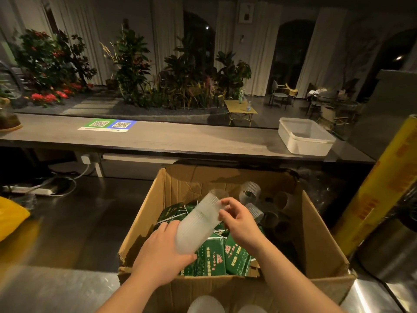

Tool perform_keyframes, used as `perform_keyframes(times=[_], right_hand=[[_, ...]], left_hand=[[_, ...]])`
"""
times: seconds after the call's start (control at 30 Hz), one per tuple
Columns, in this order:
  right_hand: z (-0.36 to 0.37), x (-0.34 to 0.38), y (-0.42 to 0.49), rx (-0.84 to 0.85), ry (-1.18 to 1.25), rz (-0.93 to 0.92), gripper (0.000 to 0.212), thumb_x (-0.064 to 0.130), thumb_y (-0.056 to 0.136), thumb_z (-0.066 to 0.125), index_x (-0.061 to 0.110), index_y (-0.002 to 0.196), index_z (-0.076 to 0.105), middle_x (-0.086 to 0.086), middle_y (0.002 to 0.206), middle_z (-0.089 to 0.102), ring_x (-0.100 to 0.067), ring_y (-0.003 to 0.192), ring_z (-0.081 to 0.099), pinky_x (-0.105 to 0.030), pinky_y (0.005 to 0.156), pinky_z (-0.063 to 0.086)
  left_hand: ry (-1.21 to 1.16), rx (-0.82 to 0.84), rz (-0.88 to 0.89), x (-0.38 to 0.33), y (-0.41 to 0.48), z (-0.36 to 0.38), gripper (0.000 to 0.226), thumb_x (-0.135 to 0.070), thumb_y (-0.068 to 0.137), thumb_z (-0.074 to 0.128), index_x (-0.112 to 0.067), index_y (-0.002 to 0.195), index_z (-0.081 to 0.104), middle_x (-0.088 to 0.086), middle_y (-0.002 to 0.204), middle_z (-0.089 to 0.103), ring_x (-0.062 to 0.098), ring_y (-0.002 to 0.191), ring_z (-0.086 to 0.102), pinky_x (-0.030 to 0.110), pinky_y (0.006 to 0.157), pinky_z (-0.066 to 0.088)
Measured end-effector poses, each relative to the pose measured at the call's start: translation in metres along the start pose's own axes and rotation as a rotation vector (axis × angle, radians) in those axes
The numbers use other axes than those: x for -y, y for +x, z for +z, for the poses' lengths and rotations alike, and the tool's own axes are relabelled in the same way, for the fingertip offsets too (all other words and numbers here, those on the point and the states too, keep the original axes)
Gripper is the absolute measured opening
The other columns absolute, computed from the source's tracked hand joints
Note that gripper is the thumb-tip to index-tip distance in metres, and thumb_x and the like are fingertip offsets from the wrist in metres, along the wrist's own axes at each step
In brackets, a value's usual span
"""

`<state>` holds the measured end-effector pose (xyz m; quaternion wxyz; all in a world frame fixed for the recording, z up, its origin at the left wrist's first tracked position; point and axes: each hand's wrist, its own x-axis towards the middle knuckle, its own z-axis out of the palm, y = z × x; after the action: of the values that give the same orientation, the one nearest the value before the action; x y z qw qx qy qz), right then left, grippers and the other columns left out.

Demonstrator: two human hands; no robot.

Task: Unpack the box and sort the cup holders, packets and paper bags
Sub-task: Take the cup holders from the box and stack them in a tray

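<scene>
Left hand (162,251) fingers clamp the cup holder stack (196,222) low, right hand (239,222) fingers merely pinch its top, so loose sleeves may slide apart onto the packets (216,258) beneath the fingers.

Your left hand (162,251) grips the lower end of a white ribbed stack of cup holders (198,222), tilted above the open cardboard box (320,240). Your right hand (239,220) pinches its upper end. Green packets (216,258) fill the box along its near wall, and loose cup holders (249,192) lie in its far right corner. On the raised ledge (180,138) beyond, a white tub (304,145) sits at the right end and a QR sign (108,125) lies toward the left.
</scene>
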<state>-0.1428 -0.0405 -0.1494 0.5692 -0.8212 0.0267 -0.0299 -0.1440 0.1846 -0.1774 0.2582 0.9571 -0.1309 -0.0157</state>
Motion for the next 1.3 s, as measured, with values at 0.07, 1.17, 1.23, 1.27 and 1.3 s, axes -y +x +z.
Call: perform_keyframes(times=[0.07, 1.17, 1.23, 1.27, 1.3], right_hand=[[-0.001, -0.004, -0.001, 0.034, -0.003, 0.031, 0.019, 0.016, 0.106, 0.051, 0.024, 0.114, 0.066, -0.01, 0.1, 0.07, -0.018, 0.079, 0.061, -0.033, 0.074, 0.052], [-0.004, -0.006, -0.002, -0.035, 0.235, 0.067, 0.025, -0.002, 0.099, 0.059, 0.014, 0.111, 0.075, -0.013, 0.094, 0.075, -0.009, 0.077, 0.065, -0.017, 0.066, 0.05], [-0.006, -0.007, -0.001, 0.014, 0.175, 0.095, 0.031, -0.004, 0.1, 0.055, 0.014, 0.111, 0.076, -0.007, 0.092, 0.075, -0.003, 0.072, 0.063, -0.016, 0.066, 0.05], [-0.007, -0.007, 0.0, 0.083, 0.116, 0.106, 0.034, -0.006, 0.1, 0.053, 0.016, 0.111, 0.077, 0.0, 0.094, 0.075, -0.001, 0.074, 0.065, -0.016, 0.069, 0.05], [-0.006, -0.006, 0.001, 0.168, 0.042, 0.106, 0.04, -0.007, 0.099, 0.052, 0.022, 0.111, 0.077, 0.006, 0.097, 0.076, 0.002, 0.078, 0.066, -0.016, 0.072, 0.051]], left_hand=[[0.005, 0.004, 0.013, 0.0, 0.0, 0.0, 0.087, -0.071, 0.071, 0.076, -0.043, 0.139, 0.032, -0.025, 0.121, 0.038, 0.005, 0.11, 0.047, 0.025, 0.091, 0.049], [-0.011, 0.029, -0.022, 0.002, 0.003, -0.001, 0.085, -0.066, 0.071, 0.079, -0.044, 0.139, 0.033, -0.024, 0.121, 0.041, 0.005, 0.111, 0.049, 0.029, 0.093, 0.051], [0.001, 0.04, -0.011, 0.003, 0.004, 0.0, 0.085, -0.066, 0.071, 0.079, -0.045, 0.14, 0.033, -0.024, 0.121, 0.042, 0.005, 0.112, 0.048, 0.029, 0.095, 0.051], [0.007, 0.047, -0.007, 0.003, 0.005, 0.0, 0.085, -0.066, 0.071, 0.079, -0.045, 0.14, 0.034, -0.024, 0.121, 0.042, 0.005, 0.112, 0.048, 0.029, 0.095, 0.05], [0.011, 0.055, -0.006, 0.004, 0.005, 0.0, 0.086, -0.067, 0.071, 0.079, -0.045, 0.141, 0.033, -0.025, 0.122, 0.042, 0.006, 0.113, 0.047, 0.029, 0.095, 0.05]])
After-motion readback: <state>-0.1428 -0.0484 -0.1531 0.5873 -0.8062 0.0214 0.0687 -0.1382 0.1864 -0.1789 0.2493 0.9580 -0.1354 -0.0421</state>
